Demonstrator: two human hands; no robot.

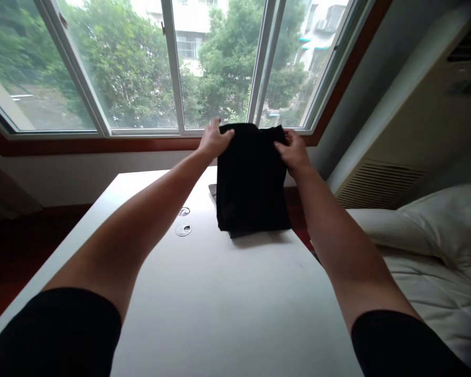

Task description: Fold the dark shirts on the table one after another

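Observation:
Both my hands grip a folded black garment by its two upper corners. My left hand pinches the upper left corner, thumb toward me, and my right hand pinches the upper right one. The cloth hangs as a neat rectangle, its lower edge close to the far end of the white table. Something grey peeks out behind its left side, and a dark edge shows under its bottom. The folds hide what kind of garment it is.
Two round metallic fittings sit in the tabletop left of the cloth. A window with a brown sill lies beyond the table. On the right are a bed with white bedding and a tall unit with a vent grille.

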